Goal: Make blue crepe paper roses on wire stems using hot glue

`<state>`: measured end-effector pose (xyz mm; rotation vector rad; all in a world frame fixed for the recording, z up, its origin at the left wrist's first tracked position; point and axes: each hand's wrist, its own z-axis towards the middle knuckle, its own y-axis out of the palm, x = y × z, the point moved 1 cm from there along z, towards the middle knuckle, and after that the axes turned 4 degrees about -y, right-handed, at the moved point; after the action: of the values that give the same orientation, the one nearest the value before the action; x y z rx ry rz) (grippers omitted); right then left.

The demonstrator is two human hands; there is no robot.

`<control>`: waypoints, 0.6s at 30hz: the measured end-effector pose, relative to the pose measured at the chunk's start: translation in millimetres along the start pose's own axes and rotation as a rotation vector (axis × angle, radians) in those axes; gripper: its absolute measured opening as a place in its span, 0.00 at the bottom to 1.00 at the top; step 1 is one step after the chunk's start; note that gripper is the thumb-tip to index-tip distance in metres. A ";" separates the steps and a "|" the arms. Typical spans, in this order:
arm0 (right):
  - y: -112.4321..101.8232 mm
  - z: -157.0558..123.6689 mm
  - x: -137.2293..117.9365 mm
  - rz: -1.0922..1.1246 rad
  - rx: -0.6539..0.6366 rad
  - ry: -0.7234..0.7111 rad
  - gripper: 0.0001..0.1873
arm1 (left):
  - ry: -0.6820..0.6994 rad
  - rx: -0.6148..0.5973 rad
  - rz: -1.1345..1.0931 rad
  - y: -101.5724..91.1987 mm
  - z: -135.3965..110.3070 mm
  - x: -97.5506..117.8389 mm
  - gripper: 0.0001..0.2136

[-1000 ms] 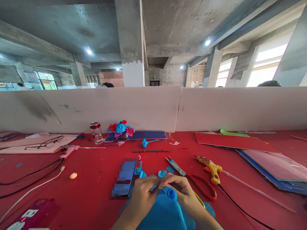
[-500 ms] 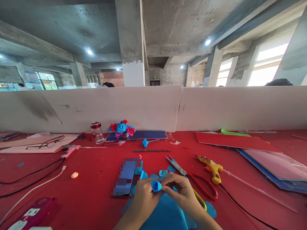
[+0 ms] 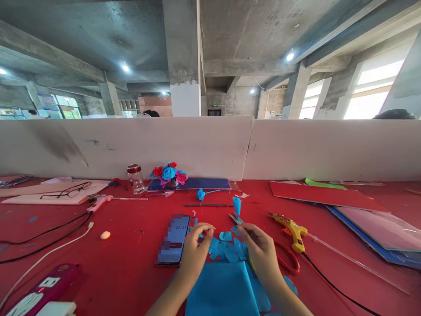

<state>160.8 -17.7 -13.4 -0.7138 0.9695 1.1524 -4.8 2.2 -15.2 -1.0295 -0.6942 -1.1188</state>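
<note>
My right hand is closed in a pinch, with a rolled blue flower bud standing upright just past its fingertips; its lower end narrows towards them. Thumb and fingers of my left hand are pressed together, a short way left of the bud, and whatever they may hold is too small to see. Below and between the hands lie cut blue petals and a folded blue sheet. Scissors with red and yellow handles lie partly under my right hand.
A phone lies left of my left hand. To the right is a yellow glue gun with its cord. A finished blue flower, a flower bouquet, a glass jar and a purple power strip also occupy the red table.
My hands have moved apart. The blue bud, earlier between both hands, is now forward and to the right, at my right hand. More of the cut petals shows.
</note>
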 end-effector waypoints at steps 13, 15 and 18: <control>5.2 1.8 6.7 0.073 -0.061 0.024 0.12 | -0.019 -0.365 0.773 12.2 -10.1 -15.0 0.17; 7.2 1.2 6.5 0.065 -0.091 0.035 0.12 | -0.003 -0.382 0.832 13.8 -10.1 -13.3 0.17; 7.7 1.7 9.0 0.050 -0.090 0.046 0.13 | -0.008 -0.416 0.895 13.3 -8.2 -13.1 0.17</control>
<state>154.8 -10.4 -20.7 -0.7949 0.9836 1.2345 3.3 0.8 -33.9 -1.4869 0.0475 -0.4636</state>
